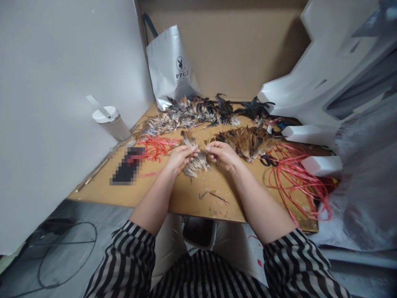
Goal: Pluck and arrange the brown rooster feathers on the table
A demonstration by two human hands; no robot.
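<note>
My left hand (183, 158) is closed in a pinch on a small tuft of grey-brown feathers (188, 138) that sticks up past the fingertips. Close to its right, my right hand (223, 155) pinches too, with what looks like a thin feather at its fingertips; the detail is too small to be sure. Between and below the hands, a small pile of pale feathers (196, 165) lies on the wooden table (186, 198). A bundle of brown feathers (248, 142) rests just beyond my right hand.
A long row of dark and pale feather bundles (192, 111) spans the back, before a silver bag (169, 66). Red plastic strips (156, 147) lie left, more red strands (297, 178) right, near black-handled scissors (268, 160). A lidded cup (113, 124) stands by the left wall.
</note>
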